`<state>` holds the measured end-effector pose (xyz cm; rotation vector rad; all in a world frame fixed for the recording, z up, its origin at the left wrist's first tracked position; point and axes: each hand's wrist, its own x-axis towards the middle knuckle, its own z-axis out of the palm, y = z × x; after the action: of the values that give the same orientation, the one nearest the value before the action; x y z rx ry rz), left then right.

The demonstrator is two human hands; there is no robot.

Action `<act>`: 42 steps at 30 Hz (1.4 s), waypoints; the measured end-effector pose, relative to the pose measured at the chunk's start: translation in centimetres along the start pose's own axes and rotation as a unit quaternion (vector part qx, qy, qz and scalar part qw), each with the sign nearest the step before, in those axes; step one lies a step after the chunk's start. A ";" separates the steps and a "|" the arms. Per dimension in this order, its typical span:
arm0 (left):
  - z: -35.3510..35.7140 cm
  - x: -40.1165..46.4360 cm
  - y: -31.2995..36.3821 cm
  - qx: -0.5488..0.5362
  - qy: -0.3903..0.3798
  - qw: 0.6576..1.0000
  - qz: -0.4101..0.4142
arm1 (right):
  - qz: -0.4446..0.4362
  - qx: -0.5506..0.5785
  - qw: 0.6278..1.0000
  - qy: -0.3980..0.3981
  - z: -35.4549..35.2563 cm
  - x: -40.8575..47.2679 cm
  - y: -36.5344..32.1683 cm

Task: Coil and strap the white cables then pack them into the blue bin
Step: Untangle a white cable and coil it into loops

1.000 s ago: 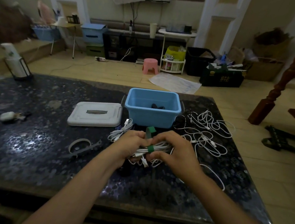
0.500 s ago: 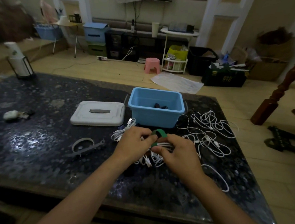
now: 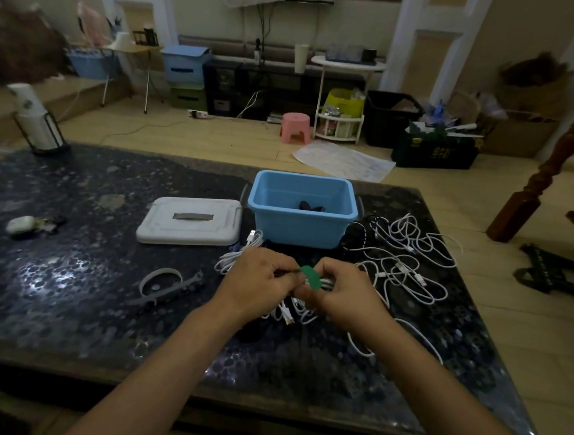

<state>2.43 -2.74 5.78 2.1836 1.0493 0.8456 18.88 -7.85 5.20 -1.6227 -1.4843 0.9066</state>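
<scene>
My left hand (image 3: 259, 280) and my right hand (image 3: 345, 290) meet over the dark table, just in front of the blue bin (image 3: 300, 230). Together they hold a coiled white cable (image 3: 297, 312) whose loops hang below the fingers. A green strap (image 3: 310, 277) is looped round the coil between my two hands, and both hands pinch it. Several loose white cables (image 3: 409, 261) lie tangled on the table to the right of the bin. Another white cable bundle (image 3: 241, 253) lies just behind my left hand. The bin holds a dark item at its bottom.
A white lid (image 3: 191, 221) lies left of the bin. A grey strap (image 3: 167, 285) lies on the table at the left. A small white case (image 3: 20, 224) sits near the left edge, a dispenser (image 3: 34, 120) at the far left corner. The table's right edge drops to wooden floor.
The green strap stood upright above the coil a second ago; it now curls over the coil in a loop. Both hands have stayed close together over the same spot.
</scene>
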 end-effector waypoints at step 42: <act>-0.3 0.1 -0.5 0.030 -0.040 0.998 0.049 | -0.045 -0.028 0.997 -0.048 -2.2 0.1 0.0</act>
<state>2.03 -2.35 5.62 2.3157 0.9467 0.7707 20.81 -7.90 6.19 -1.5578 -1.6493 0.9092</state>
